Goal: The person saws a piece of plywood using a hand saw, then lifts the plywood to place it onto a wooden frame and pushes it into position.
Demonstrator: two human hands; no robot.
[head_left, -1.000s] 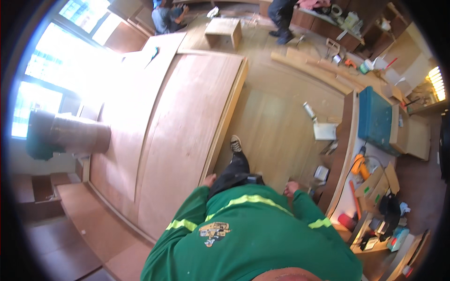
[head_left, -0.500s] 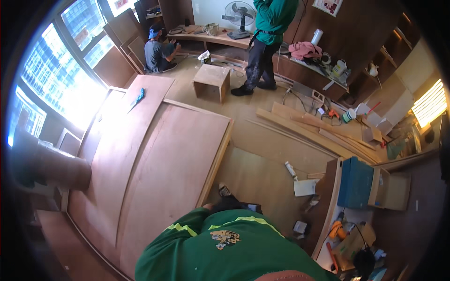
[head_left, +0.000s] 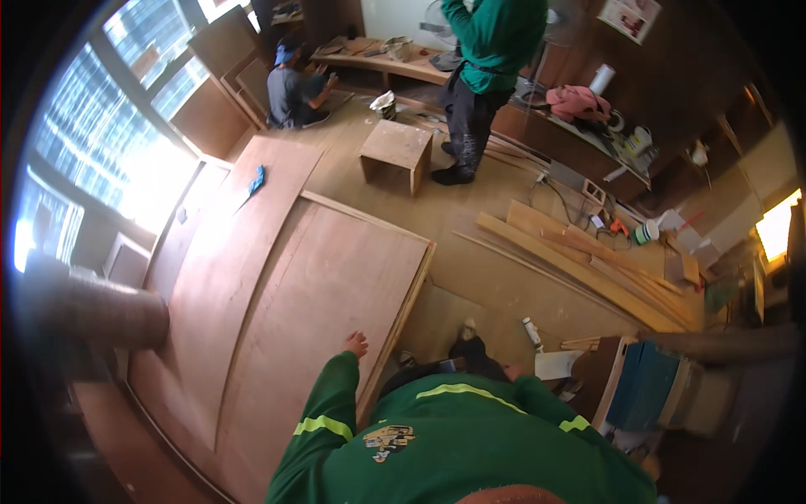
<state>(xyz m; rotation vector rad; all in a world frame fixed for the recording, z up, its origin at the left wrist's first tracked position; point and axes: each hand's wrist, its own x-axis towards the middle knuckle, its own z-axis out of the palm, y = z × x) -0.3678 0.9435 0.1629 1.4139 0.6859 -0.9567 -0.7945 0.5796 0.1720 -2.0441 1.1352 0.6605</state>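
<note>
My left hand [head_left: 356, 343] is above or on the near part of a large reddish-brown plywood panel [head_left: 336, 260], close to its right edge. The fingers are loosely extended and hold nothing. Only a small part of my right hand [head_left: 510, 370] shows beside my leg; its fingers are too hidden to read. A second long plywood sheet [head_left: 210, 277] lies to the left of the panel. Towards its far end rests a tool with a blue handle [head_left: 257, 178], which looks like a handsaw.
Ahead, a person in green [head_left: 495, 50] stands near a small wooden box stool [head_left: 397, 147]; another person [head_left: 294, 92] sits by the far bench. Timber strips [head_left: 579, 269] lie on the floor at right, near a white sealant tube [head_left: 532, 333]. A wrapped roll [head_left: 117, 311] is at left.
My left arm has reached forward and the hand now shows over the panel. My right sleeve has come into view. The whole view has shifted, and the standing person blocks more of the fan.
</note>
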